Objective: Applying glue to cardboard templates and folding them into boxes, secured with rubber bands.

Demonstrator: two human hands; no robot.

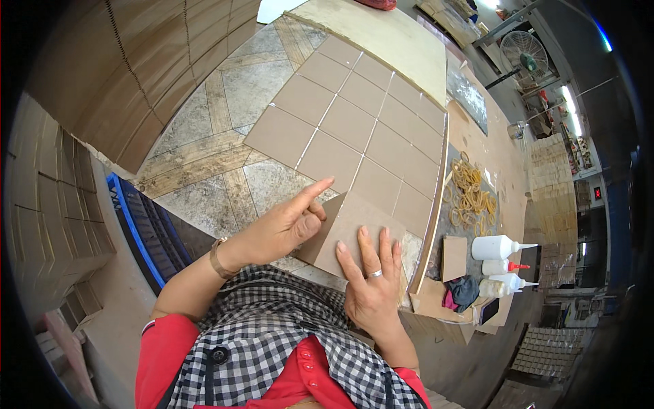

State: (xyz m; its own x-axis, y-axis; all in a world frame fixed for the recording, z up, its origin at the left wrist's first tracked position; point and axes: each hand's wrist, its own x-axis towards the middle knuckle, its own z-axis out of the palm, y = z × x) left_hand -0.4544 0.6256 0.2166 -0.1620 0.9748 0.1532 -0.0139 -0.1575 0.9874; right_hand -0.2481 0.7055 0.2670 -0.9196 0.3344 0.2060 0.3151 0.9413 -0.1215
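Note:
A small folded piece of brown cardboard (355, 221) lies just below a row of flat brown cardboard sheets (354, 126) laid out side by side. My right hand (371, 283) presses flat on the piece with fingers spread. My left hand (286, 225) grips its left edge, with the index finger pointing up and to the right.
A pile of yellow rubber bands (471, 194) lies to the right. Three white glue bottles (501, 262) and a small cardboard square (454, 258) sit lower right. Stacks of cardboard (48, 204) stand at left, beside a blue crate (139, 228). A fan (524, 54) stands far back.

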